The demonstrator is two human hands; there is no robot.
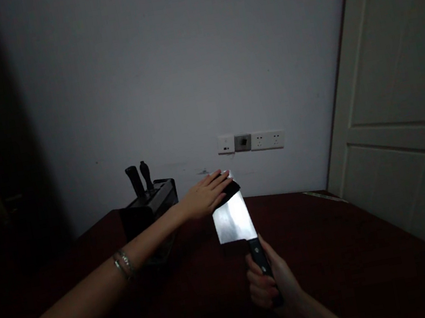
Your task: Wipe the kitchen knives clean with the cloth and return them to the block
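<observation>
A cleaver [232, 221] with a broad, shiny blade points up and away from me, held above the table. My right hand [267, 281] is wrapped round its black riveted handle, thumb along the side. Across the upper part of the blade lies my left hand [207, 195], fingers stretched out and pressing a black cloth [231, 193] against the metal. The cloth's shape is partly hidden under the fingers, and my left thumb does not show clearly. To the left, behind my left forearm, stands a dark knife block [156, 200] with two black handles sticking up from it.
The dark reddish-brown table [313, 240] reaches back to a pale wall [164, 69]. Low on the wall is a row of sockets [267, 140]. A panelled white door [405, 108] stands on the right. The far left is too dark to make out.
</observation>
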